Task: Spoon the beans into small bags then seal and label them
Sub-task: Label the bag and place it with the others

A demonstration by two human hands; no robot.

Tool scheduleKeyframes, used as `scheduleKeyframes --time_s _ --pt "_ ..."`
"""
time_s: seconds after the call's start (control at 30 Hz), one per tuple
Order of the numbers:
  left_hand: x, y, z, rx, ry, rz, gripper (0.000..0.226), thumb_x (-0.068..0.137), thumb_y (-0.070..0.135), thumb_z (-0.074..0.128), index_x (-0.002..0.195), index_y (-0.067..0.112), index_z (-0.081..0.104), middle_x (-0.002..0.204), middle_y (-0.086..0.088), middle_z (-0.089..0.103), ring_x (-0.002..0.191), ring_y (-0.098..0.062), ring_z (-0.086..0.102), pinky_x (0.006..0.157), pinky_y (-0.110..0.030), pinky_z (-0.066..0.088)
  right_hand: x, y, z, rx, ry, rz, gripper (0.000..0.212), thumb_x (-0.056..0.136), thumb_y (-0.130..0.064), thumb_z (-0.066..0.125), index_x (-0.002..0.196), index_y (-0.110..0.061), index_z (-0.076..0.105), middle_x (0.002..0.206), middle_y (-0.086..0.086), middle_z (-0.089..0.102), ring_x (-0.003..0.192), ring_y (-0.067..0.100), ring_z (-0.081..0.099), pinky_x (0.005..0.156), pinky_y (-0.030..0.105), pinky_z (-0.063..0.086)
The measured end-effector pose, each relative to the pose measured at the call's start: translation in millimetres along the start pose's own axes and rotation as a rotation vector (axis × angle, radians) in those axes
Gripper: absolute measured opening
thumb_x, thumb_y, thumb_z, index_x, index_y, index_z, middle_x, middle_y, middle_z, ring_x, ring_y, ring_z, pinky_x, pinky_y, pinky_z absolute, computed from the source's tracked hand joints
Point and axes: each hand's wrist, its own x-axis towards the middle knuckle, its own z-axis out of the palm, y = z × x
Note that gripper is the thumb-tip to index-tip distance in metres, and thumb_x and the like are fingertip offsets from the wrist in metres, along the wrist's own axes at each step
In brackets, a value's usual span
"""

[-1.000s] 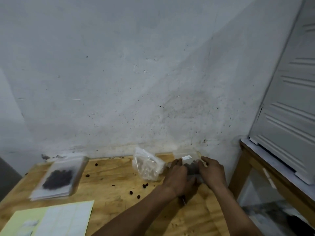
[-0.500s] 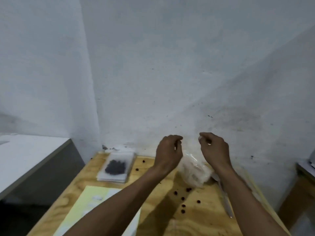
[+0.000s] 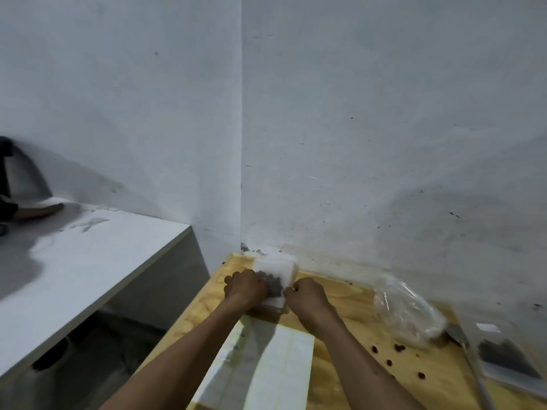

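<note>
Two hands at work in the head view, far left corner of the table (image 3: 349, 309), on a stack of small bags (image 3: 278, 269). Left hand (image 3: 245, 287) curled over the stack's left edge, knuckles up, fingers hidden under the palm, so cannot tell exactly what gets pinched. Right hand (image 3: 306, 294) curled at the near right corner, fingertips seemingly nipping the top bag's edge. Dark beans (image 3: 273, 285) visible through the plastic between both hands. Label sheet (image 3: 281, 359) just behind the wrists, partly under the forearms. Crumpled bean sack (image 3: 408, 315) well to the right, loose beans (image 3: 396, 347) scattered before it. Filled bag (image 3: 503, 353) with a white label at the far right edge, a long tool (image 3: 470, 359) beside it, likely the spoon.

Step in hand, by the look of it: taking the top bag off the stack or squaring it there. Best done with the left pinning the stack flat while the right peels one bag only; bag mouth level and closed, beans low, no tugging near the table edge. Thin plastic clings, so a slow slide rather than a jerk.
</note>
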Motion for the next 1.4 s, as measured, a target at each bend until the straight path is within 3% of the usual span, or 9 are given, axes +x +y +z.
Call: scheduleKeyframes --time_s 0.17,0.27,0.37,0.57,0.7,0.8,0.9,1.1,1.4 --pt "-1 -9 4 -0.158 0.104 0.072 0.026 0.094 0.030 0.063 0.107 0.008 0.063 0.118 -0.013 0.065 0.108 -0.032 0.059 0.089 -0.039 0.051 6 -8 8 0.070 0.062 0.071 0.028 0.095 -0.029 0.059 0.104 -0.006 0.072 0.103 0.011 0.074 0.087 0.024 0.068 0.049 0.024 0.037" --pt "-10 -8 -3 -0.458 0.182 0.115 0.028 0.095 0.032 0.066 0.111 0.009 0.063 0.111 -0.008 0.068 0.100 -0.026 0.064 0.079 -0.032 0.048 8 -9 1 0.264 0.148 0.063 0.021 0.092 -0.027 0.067 0.088 -0.010 0.078 0.092 0.008 0.077 0.084 0.024 0.071 0.065 0.032 0.055" --pt "-20 -4 -21 -0.763 0.221 0.146 0.034 0.094 0.042 0.068 0.079 0.013 0.059 0.081 -0.006 0.065 0.077 -0.021 0.061 0.076 -0.037 0.048 10 -8 -10 0.576 0.147 0.074 0.018 0.091 -0.015 0.070 0.074 -0.014 0.072 0.087 0.009 0.075 0.085 0.027 0.069 0.079 0.041 0.058" --pt "-18 -14 -46 -1.214 0.152 0.157 0.025 0.094 0.027 0.072 0.099 0.003 0.069 0.088 -0.011 0.079 0.078 -0.023 0.076 0.072 -0.038 0.061 -3 -15 -16 0.703 0.015 -0.084 0.002 0.088 -0.006 0.074 0.086 -0.007 0.074 0.086 0.011 0.074 0.081 0.024 0.067 0.074 0.037 0.055" --pt "-22 -31 -59 -1.279 0.247 0.153 0.018 0.097 0.020 0.067 0.102 0.002 0.069 0.091 -0.015 0.078 0.075 -0.025 0.076 0.055 -0.019 0.053 -17 -18 -7 0.428 0.051 -0.184 0.013 0.083 -0.014 0.077 0.096 -0.013 0.077 0.092 -0.001 0.074 0.086 0.014 0.069 0.079 0.031 0.056" --pt "-19 -51 -66 -1.323 0.292 0.109 0.025 0.098 0.022 0.066 0.109 -0.001 0.068 0.093 -0.015 0.078 0.080 -0.028 0.076 0.063 -0.028 0.060 -33 -23 5 0.056 -0.109 -0.325 0.009 0.087 -0.015 0.071 0.084 -0.011 0.079 0.079 -0.006 0.070 0.063 0.000 0.060 0.056 0.013 0.046" --pt "-18 -63 -68 -1.330 0.336 0.086 0.018 0.098 0.021 0.066 0.102 0.004 0.070 0.092 -0.013 0.078 0.081 -0.028 0.076 0.078 -0.038 0.062 -44 -28 23 -0.216 -0.215 -0.363 0.015 0.089 -0.023 0.073 0.084 -0.012 0.081 0.079 0.002 0.075 0.063 0.009 0.058 0.053 0.020 0.041" --pt "-22 -73 -69 -1.354 0.364 0.083 0.016 0.096 0.020 0.069 0.098 0.005 0.071 0.088 -0.012 0.078 0.080 -0.029 0.076 0.077 -0.036 0.062 -55 -32 55 -0.374 -0.082 -0.301 0.047 0.082 -0.021 0.071 0.053 -0.019 0.035 0.053 0.000 0.031 0.051 0.020 0.034 0.045 0.026 0.024" --pt "-25 -83 -67 -1.309 0.357 0.118 0.022 0.097 0.023 0.068 0.105 0.003 0.071 0.089 -0.010 0.078 0.080 -0.027 0.077 0.077 -0.034 0.062 -57 -37 67 -0.436 -0.102 -0.233 0.037 0.092 -0.012 0.050 0.059 -0.016 0.034 0.062 0.002 0.041 0.057 0.021 0.040 0.045 0.028 0.025"
